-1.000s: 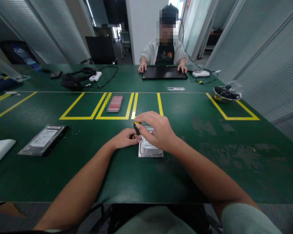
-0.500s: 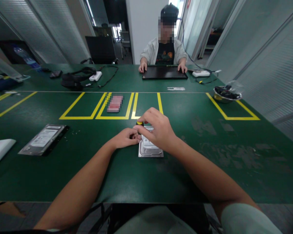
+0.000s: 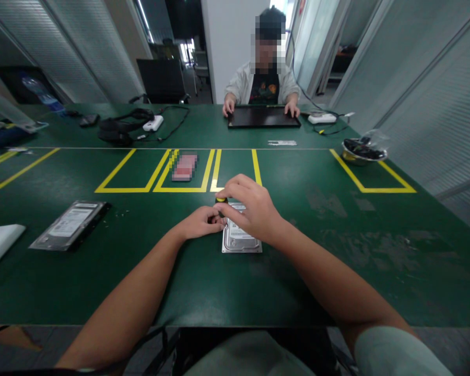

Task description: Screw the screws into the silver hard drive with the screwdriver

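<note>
"what's the right hand (image 3: 254,211) got?"

"its fingers are pinching a black-and-yellow tool (image 3: 221,200) near the silver hard drive's (image 3: 242,244) far left corner."

"and the left hand (image 3: 199,222)?"

"curled at the drive's left edge; i can't tell whether those fingers grip anything."

"the drive lies flat?"

"yes, on the green tabletop (image 3: 219,292), partly hidden by the right hand."

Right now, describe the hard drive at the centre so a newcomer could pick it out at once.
Find the yellow tape on the large green table. Nearer the viewer, at the middle, lies a silver hard drive. Unlike the slanted drive to its left, it is partly hidden by the right grip, which pinches a yellow-topped tool.
</note>
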Tool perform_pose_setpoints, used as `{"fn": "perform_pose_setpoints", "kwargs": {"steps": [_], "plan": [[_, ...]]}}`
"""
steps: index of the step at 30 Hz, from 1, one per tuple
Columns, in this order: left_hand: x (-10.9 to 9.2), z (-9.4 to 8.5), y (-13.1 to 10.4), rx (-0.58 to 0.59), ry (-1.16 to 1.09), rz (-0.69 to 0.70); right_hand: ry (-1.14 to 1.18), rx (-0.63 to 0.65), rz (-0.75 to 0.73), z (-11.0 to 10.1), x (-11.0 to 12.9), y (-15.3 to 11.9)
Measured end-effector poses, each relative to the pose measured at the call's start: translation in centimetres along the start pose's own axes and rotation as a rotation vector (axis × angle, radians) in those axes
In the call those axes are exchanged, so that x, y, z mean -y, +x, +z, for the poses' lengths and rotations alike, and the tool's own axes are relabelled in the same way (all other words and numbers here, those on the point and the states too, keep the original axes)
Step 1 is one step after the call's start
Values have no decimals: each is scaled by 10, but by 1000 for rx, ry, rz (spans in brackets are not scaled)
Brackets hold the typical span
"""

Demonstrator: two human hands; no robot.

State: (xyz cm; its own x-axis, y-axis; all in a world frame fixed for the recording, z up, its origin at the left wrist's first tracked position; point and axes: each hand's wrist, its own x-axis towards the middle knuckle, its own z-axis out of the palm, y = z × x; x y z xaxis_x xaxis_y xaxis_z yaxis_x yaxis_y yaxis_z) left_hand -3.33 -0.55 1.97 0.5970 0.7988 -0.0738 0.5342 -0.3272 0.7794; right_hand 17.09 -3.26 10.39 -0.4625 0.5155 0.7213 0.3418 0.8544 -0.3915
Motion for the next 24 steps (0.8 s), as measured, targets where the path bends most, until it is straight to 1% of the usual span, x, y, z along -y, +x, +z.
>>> {"fn": "perform_pose_setpoints", "kwargs": {"steps": [4, 6, 11, 13, 17, 20, 22, 24], "plan": [[0, 1, 1, 16, -28, -17, 19, 49, -39, 0, -1, 0], [-1, 1, 1, 13, -21, -5, 31, 41, -39, 1, -1, -1], [-1, 0, 0, -2, -9, 21, 12, -27, 13, 2, 0, -1], [3, 1, 1, 10, -30, 16, 5, -17, 1, 1, 0, 0], [8, 1, 3, 51, -59, 51, 19, 24, -49, 0, -1, 0], [5, 1, 2, 19, -35, 40, 42, -6, -68, 2, -3, -1], [2, 0, 1, -6, -12, 27, 41, -26, -57, 4, -3, -2], [1, 1, 0, -7, -3, 17, 31, -41, -37, 5, -2, -2]]}}
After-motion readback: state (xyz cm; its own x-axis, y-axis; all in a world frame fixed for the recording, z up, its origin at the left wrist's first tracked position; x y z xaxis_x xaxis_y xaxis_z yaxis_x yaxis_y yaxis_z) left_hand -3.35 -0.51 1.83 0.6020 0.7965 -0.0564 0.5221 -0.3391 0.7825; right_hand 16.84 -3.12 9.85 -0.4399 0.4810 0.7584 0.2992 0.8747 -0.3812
